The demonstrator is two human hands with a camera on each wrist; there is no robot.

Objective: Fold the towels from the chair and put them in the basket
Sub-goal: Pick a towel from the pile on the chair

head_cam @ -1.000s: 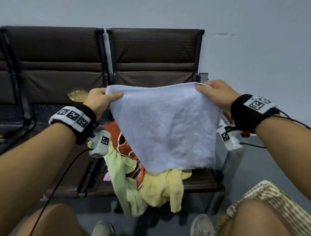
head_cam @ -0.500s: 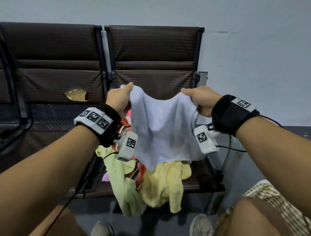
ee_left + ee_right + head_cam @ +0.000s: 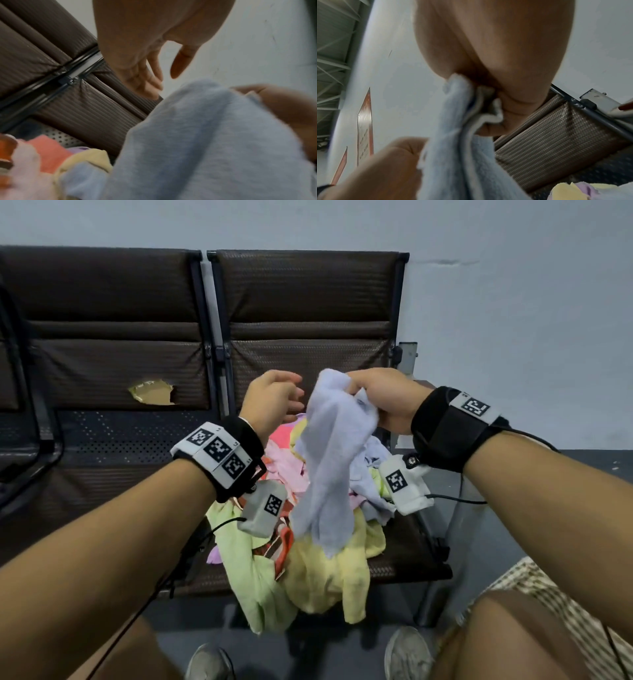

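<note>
Right fingers (image 3: 513,108): curled tight on the bunched top corners of the pale blue towel (image 3: 329,474), the doubled edges pinched together in one fist
Left fingers (image 3: 152,75): apart and relaxed, holding nothing, the thumb spread from the rest
Right hand (image 3: 383,398): raised in front of the chair back, knuckles toward the camera, a black wrist strap with a printed marker behind it
Left hand (image 3: 274,402): just beside the towel's upper edge, palm turned toward it; the head view shows a narrow gap, the right wrist view leaves contact unclear
Pale blue towel: hangs in loose folds from the right hand, its lower end draping down onto the heap below
Towel heap (image 3: 308,559): green, yellow, pink, orange and lilac cloths piled on the seat, some spilling over its front edge
Chair (image 3: 308,313): dark brown woven back and seat, right-hand unit of a joined row
Neighbouring seat (image 3: 102,313): same brown padding, with a torn patch (image 3: 152,392) low on its back showing yellowish filling
Basket: not seen in any view
Below: the person's knees and grey shoes above a dark floor, with a plain pale wall behind the row
</note>
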